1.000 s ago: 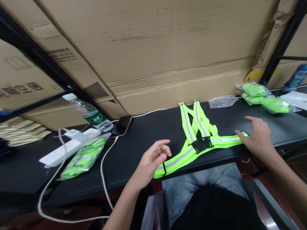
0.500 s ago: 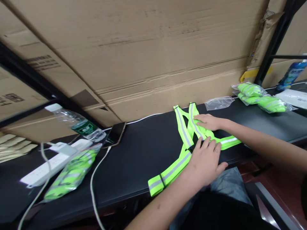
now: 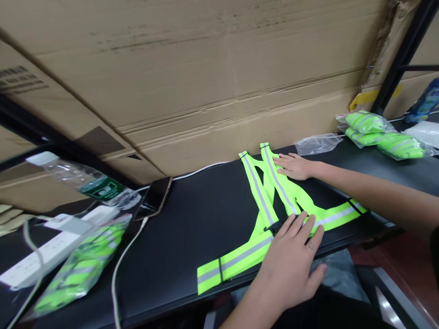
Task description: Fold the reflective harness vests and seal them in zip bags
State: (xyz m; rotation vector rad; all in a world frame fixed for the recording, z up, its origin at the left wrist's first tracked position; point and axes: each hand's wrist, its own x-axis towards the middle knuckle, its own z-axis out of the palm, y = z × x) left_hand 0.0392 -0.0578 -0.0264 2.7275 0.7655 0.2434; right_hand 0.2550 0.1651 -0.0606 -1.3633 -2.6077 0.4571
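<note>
A neon-green reflective vest [image 3: 236, 258] with grey stripes and black sliders lies spread on the black table. Its two shoulder straps point toward the cardboard, and the waist belt runs along the table's near edge. My left hand [image 3: 291, 260] rests with fingers spread over the middle of the belt, hiding the part beneath it. On the right shoulder strap lies my right hand [image 3: 293, 167], palm down and fingers extended. Neither hand grips the fabric.
Bagged green vests lie at the left [image 3: 84, 262] and back right [image 3: 384, 132]. An empty clear bag [image 3: 318, 144] lies by the cardboard wall [image 3: 212, 82]. A phone [image 3: 154, 196], a white power strip [image 3: 61, 246], cables and a water bottle [image 3: 89, 180] occupy the left side.
The straps and belt lie straighter and more spread out than before. My left hand has shifted slightly nearer the table's front edge; my right hand stays on the right strap. The view has shifted slightly.
</note>
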